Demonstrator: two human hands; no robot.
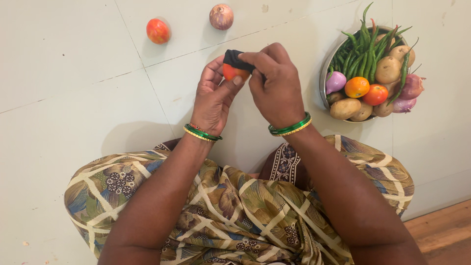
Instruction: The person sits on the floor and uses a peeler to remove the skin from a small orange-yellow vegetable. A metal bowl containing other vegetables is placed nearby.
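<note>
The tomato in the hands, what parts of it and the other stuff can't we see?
- Tomato, head view: its top is covered by the black cloth; left hand and right hand hide its sides.
- Metal bowl: the vegetables hide its inside and far rim.
- Potatoes: the lower ones are buried under others.
- Wooden floor: cut off by the picture's edge.

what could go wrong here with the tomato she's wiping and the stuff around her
The small red-orange tomato is pinched only by the fingertips of the left hand while the right hand presses a black cloth on it; it might slip or get squashed. The loose red tomato and brown onion on the pale tiled floor could roll away.
</note>
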